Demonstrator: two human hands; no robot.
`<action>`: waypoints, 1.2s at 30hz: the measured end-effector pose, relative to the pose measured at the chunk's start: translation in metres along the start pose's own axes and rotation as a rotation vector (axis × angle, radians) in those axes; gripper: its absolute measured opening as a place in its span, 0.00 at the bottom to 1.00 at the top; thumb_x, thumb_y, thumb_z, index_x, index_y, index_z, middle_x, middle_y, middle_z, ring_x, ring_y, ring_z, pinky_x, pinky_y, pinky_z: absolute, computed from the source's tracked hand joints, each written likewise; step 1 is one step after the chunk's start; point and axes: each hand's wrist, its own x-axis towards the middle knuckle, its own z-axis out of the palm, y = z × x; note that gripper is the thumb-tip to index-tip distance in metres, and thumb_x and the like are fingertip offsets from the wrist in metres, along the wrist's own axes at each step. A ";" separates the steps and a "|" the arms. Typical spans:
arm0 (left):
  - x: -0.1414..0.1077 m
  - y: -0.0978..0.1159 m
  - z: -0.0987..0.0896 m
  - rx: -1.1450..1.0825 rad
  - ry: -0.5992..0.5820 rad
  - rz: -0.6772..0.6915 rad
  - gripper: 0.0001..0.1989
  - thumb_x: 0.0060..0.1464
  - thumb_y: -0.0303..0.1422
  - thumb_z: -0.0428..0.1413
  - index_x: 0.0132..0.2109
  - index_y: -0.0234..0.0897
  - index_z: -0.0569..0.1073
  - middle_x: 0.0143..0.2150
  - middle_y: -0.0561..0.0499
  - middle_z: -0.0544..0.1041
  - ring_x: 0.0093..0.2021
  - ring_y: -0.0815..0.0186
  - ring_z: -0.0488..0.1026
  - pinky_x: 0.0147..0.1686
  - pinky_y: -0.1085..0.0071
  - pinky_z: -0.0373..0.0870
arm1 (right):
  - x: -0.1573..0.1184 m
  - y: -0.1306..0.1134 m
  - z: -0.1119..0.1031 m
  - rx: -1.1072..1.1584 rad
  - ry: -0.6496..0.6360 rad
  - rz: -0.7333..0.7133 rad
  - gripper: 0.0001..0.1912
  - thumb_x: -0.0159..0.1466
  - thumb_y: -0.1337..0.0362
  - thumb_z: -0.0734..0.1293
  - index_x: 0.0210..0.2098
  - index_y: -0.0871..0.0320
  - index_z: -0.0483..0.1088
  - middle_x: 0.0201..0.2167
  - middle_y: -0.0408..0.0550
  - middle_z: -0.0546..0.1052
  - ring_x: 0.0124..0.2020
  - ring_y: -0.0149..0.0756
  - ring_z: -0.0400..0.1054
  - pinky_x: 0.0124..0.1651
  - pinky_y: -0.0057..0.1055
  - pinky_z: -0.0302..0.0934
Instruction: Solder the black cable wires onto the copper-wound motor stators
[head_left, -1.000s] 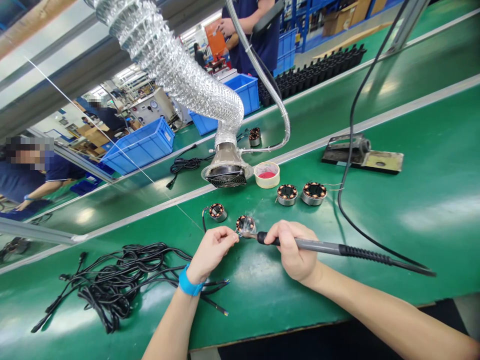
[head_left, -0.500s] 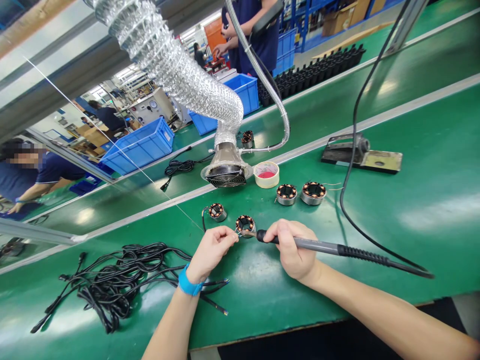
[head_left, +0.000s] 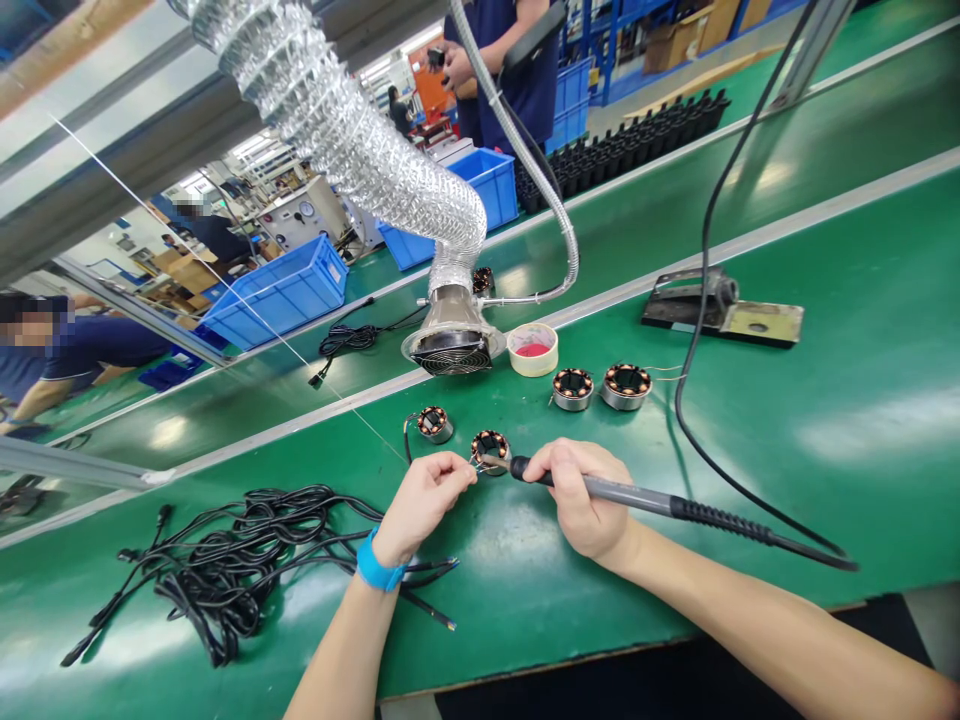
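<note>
My right hand [head_left: 589, 500] is closed round a grey and black soldering iron [head_left: 634, 492], gripped like a pen. Its tip reaches the near left side of a motor stator [head_left: 491, 446] with copper coils. Just left of that stator, my left hand [head_left: 427, 495] pinches thin wires [head_left: 477, 466] beside the tip. Whether the tip touches the wires I cannot tell. A second stator [head_left: 435, 425] with a black cable joined to it sits further left. Two more stators, one [head_left: 573, 389] beside the other [head_left: 626, 386], stand behind my right hand.
Black power cables [head_left: 247, 560] lie heaped at left, their stripped ends near my left wrist. A fume extractor [head_left: 452, 335] hangs over the bench from a foil duct. Tape roll [head_left: 533, 350] and iron stand [head_left: 720, 310] are behind. The iron's cord [head_left: 705, 290] loops at right. Co-workers stand across the belt.
The soldering iron and my right hand have shifted slightly left. My left hand stays put. On the belt behind, a cable bundle and a stator have moved left.
</note>
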 end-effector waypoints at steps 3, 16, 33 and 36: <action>0.000 -0.001 -0.001 -0.020 -0.011 -0.005 0.17 0.55 0.44 0.60 0.33 0.32 0.71 0.23 0.58 0.61 0.20 0.77 0.51 0.20 0.75 0.44 | 0.000 0.000 0.000 -0.002 0.002 -0.003 0.18 0.69 0.69 0.56 0.26 0.56 0.70 0.22 0.38 0.74 0.23 0.25 0.69 0.31 0.24 0.62; 0.008 -0.006 -0.013 -0.160 -0.029 -0.039 0.17 0.49 0.41 0.66 0.32 0.33 0.70 0.19 0.62 0.57 0.18 0.78 0.48 0.19 0.76 0.42 | 0.001 -0.001 -0.002 0.003 0.026 -0.028 0.17 0.69 0.69 0.56 0.26 0.56 0.69 0.22 0.38 0.75 0.24 0.26 0.69 0.31 0.25 0.62; 0.006 -0.001 -0.014 -0.203 0.058 0.008 0.16 0.50 0.40 0.64 0.30 0.32 0.70 0.24 0.57 0.66 0.18 0.80 0.52 0.19 0.77 0.45 | 0.003 -0.003 -0.001 -0.022 -0.003 -0.069 0.16 0.69 0.69 0.57 0.29 0.56 0.71 0.23 0.41 0.76 0.25 0.29 0.71 0.32 0.27 0.64; 0.007 -0.001 -0.012 -0.215 0.085 0.012 0.16 0.49 0.40 0.64 0.29 0.31 0.71 0.22 0.57 0.65 0.17 0.80 0.51 0.19 0.77 0.45 | 0.002 0.001 0.001 -0.030 -0.060 -0.134 0.11 0.68 0.71 0.59 0.33 0.57 0.71 0.27 0.42 0.78 0.27 0.29 0.72 0.34 0.27 0.64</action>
